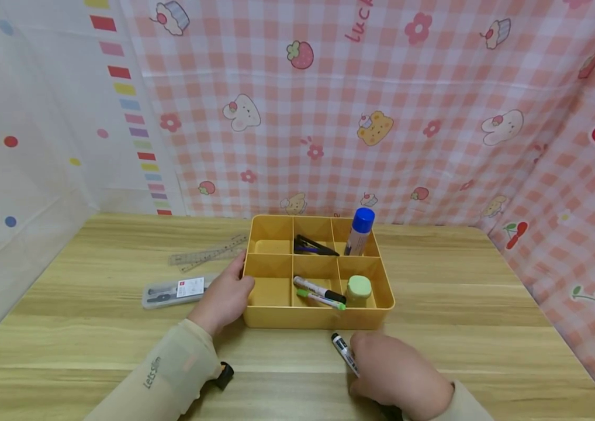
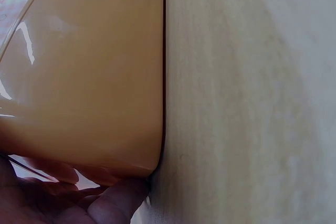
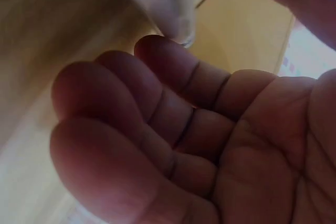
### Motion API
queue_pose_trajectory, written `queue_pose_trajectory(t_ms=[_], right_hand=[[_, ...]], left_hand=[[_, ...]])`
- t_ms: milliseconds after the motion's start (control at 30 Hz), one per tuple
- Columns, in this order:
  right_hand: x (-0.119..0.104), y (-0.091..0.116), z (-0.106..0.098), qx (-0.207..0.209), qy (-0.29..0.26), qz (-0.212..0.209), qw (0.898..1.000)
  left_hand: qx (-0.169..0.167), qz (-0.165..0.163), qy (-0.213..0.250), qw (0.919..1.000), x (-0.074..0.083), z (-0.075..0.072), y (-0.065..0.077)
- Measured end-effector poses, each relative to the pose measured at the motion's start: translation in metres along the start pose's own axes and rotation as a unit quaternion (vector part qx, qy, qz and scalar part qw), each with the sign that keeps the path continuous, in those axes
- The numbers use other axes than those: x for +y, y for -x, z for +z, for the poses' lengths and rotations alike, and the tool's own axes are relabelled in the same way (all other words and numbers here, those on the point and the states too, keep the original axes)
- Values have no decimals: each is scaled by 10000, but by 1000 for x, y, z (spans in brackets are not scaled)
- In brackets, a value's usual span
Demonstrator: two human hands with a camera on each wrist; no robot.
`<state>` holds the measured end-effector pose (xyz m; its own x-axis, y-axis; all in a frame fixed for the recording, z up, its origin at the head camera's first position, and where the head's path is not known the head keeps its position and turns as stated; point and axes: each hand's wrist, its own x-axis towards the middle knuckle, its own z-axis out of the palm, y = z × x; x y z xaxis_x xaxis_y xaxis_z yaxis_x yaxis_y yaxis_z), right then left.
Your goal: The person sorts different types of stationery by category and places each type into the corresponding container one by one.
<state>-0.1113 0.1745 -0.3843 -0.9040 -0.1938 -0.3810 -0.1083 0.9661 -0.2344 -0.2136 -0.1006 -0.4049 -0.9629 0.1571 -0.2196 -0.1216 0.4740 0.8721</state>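
Probably light, stiff, slick, the loose marker point(image 1: 345, 353): pinch mid-barrel. Left hand point(image 1: 223, 296) grips box point(image 1: 313, 318); right hand point(image 1: 401, 373) at marker, hold unclear.

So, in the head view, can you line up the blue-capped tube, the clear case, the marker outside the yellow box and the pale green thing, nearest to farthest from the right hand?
1. Marker: right at the right hand, partly hidden by it.
2. Pale green thing: front right compartment.
3. Blue-capped tube: back right compartment.
4. Clear case: far left, outside the box.

Blk/wht marker point(image 1: 345, 353) nr ylw box point(image 1: 318, 318)
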Motion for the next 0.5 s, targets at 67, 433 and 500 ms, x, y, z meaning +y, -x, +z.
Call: queue_pose_trajectory(t_ms=[67, 433, 500], right_hand=[[-1, 0, 3, 119, 100, -118, 9998], [-1, -1, 7, 162, 300, -254, 9991], [-1, -1, 7, 113, 309, -259, 9991]], left_hand=[[5, -9, -3, 10000, 0, 0, 0], [15, -34, -11, 10000, -3, 1, -3], [12, -34, -11, 10000, -3, 1, -4]])
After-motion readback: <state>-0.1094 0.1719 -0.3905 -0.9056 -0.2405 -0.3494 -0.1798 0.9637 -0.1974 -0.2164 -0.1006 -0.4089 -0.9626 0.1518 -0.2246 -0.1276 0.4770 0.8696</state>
